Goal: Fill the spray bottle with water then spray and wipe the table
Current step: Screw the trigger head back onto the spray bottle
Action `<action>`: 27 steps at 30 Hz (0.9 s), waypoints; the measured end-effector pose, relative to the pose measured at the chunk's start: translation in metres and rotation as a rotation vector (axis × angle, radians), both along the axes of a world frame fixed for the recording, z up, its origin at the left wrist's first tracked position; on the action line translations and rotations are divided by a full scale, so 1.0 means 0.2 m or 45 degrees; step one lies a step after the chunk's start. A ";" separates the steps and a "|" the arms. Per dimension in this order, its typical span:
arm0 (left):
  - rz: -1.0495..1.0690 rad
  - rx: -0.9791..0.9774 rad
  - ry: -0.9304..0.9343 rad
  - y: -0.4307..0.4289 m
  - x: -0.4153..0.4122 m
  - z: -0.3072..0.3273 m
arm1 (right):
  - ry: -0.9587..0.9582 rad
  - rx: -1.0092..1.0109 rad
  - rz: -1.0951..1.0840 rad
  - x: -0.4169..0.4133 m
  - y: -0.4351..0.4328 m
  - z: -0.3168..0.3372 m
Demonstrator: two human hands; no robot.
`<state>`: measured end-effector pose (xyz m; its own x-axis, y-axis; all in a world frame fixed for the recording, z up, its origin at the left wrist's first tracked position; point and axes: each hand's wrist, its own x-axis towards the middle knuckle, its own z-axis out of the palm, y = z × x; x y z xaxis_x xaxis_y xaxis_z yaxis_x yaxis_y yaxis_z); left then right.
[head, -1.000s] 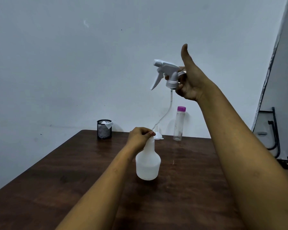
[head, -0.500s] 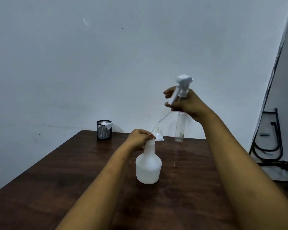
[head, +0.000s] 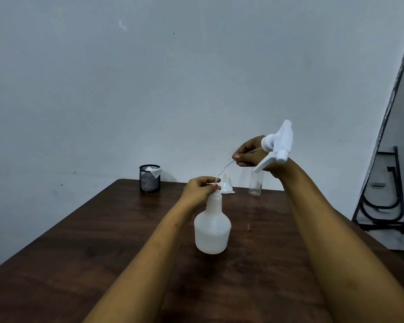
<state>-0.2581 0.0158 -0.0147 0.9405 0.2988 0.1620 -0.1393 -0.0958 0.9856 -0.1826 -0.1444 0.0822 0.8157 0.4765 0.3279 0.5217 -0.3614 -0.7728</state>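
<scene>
A white translucent spray bottle (head: 212, 230) stands upright, without its top, in the middle of the dark wooden table (head: 84, 241). My left hand (head: 200, 188) pinches the lower end of the thin dip tube (head: 222, 171) right at the bottle's neck. My right hand (head: 254, 156) holds the white trigger sprayer head (head: 276, 145) in the air up and to the right of the bottle, tilted, with fingers on the tube near the head. A small white funnel (head: 226, 185) sits behind the bottle.
A clear plastic bottle (head: 255, 185) stands at the table's back edge, partly hidden by my right hand. A black mesh cup (head: 149, 178) with white tissue stands at the back left. A black metal frame (head: 383, 206) leans right of the table. A plain wall rises behind.
My right hand has come down with the sprayer head from high above the bottle and tipped it over. My left hand has stayed at the bottle's neck on the tube end.
</scene>
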 end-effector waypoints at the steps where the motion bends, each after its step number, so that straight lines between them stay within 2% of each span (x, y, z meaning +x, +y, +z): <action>1: -0.004 0.008 -0.020 -0.01 0.00 -0.01 | 0.013 0.002 0.046 -0.03 0.00 0.02; 4: 0.011 0.028 -0.054 -0.02 0.00 -0.02 | -0.098 -0.170 0.136 -0.06 0.02 0.05; 8: 0.051 -0.029 -0.129 -0.03 0.01 -0.05 | -0.044 -0.338 0.194 -0.13 0.08 0.00; 11: 0.130 -0.122 -0.191 -0.03 0.03 -0.09 | 0.039 -0.320 0.131 -0.11 0.14 -0.08; 13: 0.188 -0.158 -0.267 -0.04 0.02 -0.09 | 0.003 -0.474 0.114 -0.11 0.17 -0.12; 17: 0.053 0.221 -0.497 -0.04 -0.07 -0.01 | 0.023 -0.461 0.019 -0.09 0.23 -0.15; 19: -0.122 0.306 -0.587 -0.05 -0.13 0.08 | -0.057 -0.597 -0.002 -0.11 0.23 -0.13; 20: -0.205 0.333 -0.603 -0.06 -0.16 0.12 | -0.090 -0.677 -0.009 -0.13 0.25 -0.12; 23: -0.271 0.518 -0.528 -0.05 -0.17 0.18 | 0.026 -0.560 0.024 -0.07 0.29 -0.15; 24: -0.249 0.563 -0.499 -0.05 -0.17 0.18 | -0.061 -0.596 0.021 0.00 0.29 -0.17; 26: -0.173 0.500 -0.502 -0.06 -0.14 0.17 | -0.174 -0.742 0.069 -0.02 0.25 -0.16; 27: -0.114 0.384 -0.523 -0.07 -0.13 0.16 | -0.054 -0.686 0.068 -0.06 0.24 -0.16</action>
